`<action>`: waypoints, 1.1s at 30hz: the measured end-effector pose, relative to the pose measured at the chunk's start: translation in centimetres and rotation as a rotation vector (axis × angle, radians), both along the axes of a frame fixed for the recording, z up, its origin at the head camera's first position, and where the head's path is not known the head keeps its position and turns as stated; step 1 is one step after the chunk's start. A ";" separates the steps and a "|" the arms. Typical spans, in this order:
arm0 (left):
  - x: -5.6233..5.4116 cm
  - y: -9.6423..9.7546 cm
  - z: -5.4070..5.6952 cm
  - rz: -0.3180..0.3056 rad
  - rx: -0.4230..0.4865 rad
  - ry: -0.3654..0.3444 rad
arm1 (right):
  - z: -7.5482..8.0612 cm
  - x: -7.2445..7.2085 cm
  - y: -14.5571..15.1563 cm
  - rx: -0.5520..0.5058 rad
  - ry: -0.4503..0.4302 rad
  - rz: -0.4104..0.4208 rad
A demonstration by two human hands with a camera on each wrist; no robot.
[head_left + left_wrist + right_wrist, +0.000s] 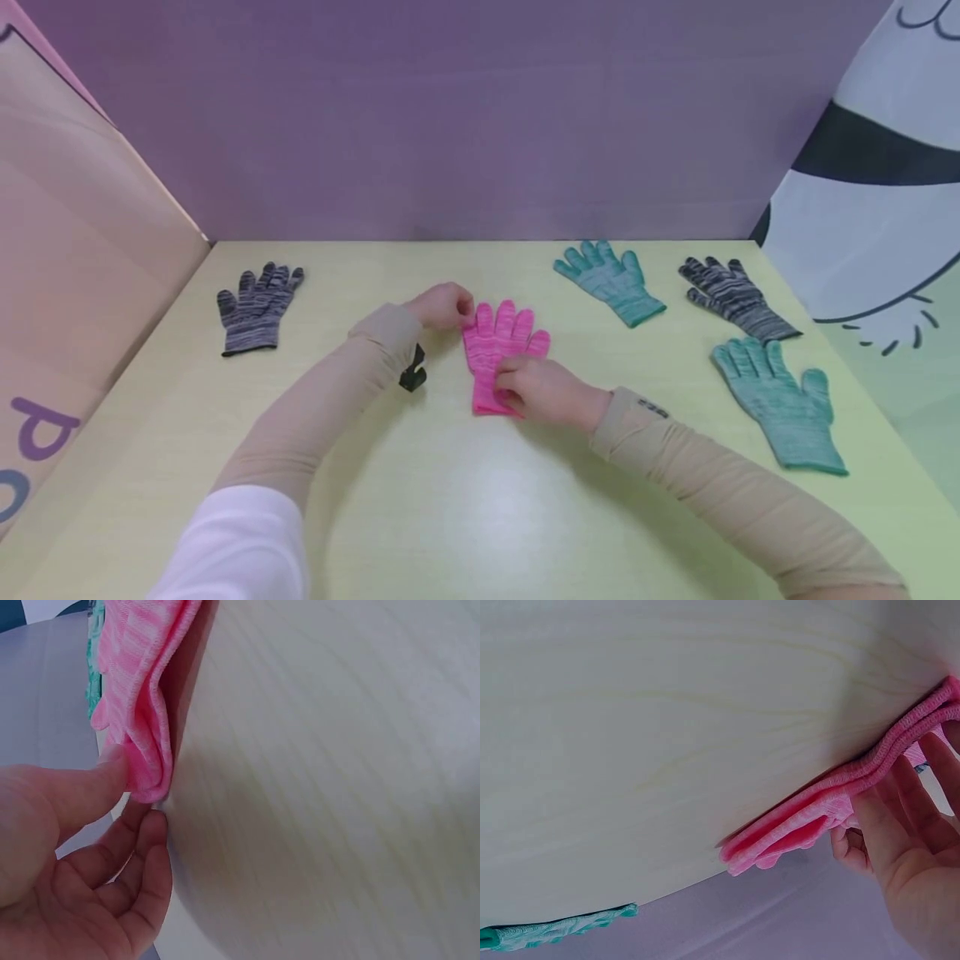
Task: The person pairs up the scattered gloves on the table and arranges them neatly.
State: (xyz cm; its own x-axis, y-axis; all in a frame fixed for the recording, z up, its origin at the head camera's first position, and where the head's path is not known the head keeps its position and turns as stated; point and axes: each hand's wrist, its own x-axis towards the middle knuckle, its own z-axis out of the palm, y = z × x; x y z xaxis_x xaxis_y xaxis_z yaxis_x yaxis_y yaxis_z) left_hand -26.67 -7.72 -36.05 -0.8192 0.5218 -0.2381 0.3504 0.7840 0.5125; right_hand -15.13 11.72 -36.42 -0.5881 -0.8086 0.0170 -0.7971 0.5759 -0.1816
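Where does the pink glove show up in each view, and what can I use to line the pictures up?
Head: pink glove just right of centre, slightly below the middle.
Left wrist: pink glove at upper left, cut off by the top edge.
Right wrist: pink glove slanting from lower centre up to the right edge.
Shared landmark: the pale tabletop, visible in all three.

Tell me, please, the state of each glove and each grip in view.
Pink glove: laid out, fingers spread
Left striped glove: flat, fingers spread
Right striped glove: flat, fingers apart
Far teal glove: flat, fingers spread
Near teal glove: flat, thumb apart from the fingers
Left grip: pinches the pink glove's edge
Right grip: touches the pink glove near its cuff
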 end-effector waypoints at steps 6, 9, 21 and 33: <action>0.2 0.1 0.1 -0.015 0.003 -0.021 | -0.2 0.0 0.0 0.015 0.010 0.008; 0.1 0.1 0.2 -0.006 -0.006 -0.021 | -0.3 0.0 0.1 0.015 0.014 0.012; -1.1 0.0 -0.3 0.118 -0.019 0.091 | -0.4 0.0 0.4 -0.021 0.078 0.069; -0.7 0.5 -0.6 0.055 -0.049 0.099 | -0.4 0.1 0.3 -0.006 0.064 0.052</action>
